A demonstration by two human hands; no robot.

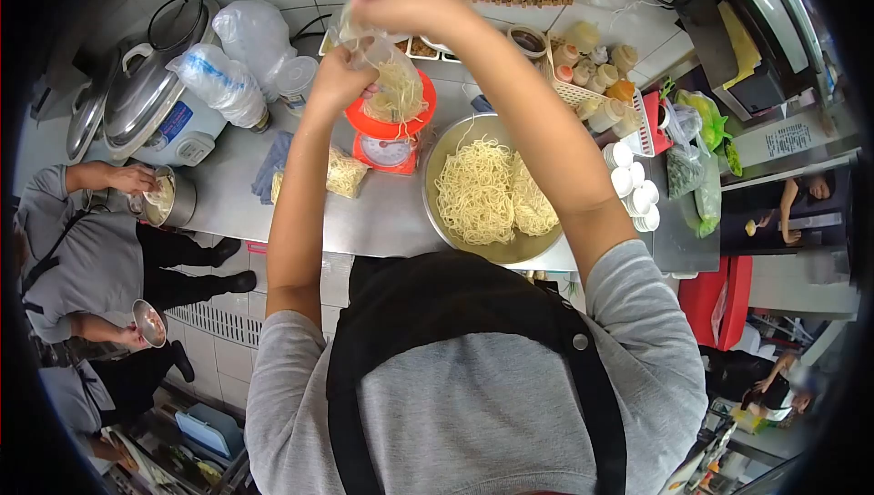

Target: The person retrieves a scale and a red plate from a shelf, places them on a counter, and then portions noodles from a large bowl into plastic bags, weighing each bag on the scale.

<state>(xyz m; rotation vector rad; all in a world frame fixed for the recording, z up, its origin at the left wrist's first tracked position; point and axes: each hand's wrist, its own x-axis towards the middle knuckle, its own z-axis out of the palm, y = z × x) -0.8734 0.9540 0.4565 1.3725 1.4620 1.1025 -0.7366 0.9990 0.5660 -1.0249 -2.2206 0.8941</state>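
Observation:
A clear plastic bag of noodles (401, 90) rests over the red pan (362, 122) of a kitchen scale (388, 154). My left hand (340, 78) is closed around the gathered neck of this bag. Above it, my right hand (393, 1) has its fingers closed on the bag's twisted top. To the right of the scale, a large metal bowl (431, 154) holds two piles of noodles (475, 193). Filled bags of noodles (346, 173) lie at the scale's left, partly behind my left forearm, beside a blue cloth (270, 168).
Rice cookers (164, 117), wrapped cups (218, 85) and a plastic tub (296, 81) stand at the left. Sauce bottles (604, 78) and stacked white cups (637, 194) are at the right. A co-worker (82, 240) at the left holds a pot (182, 199) and a small bowl (149, 324).

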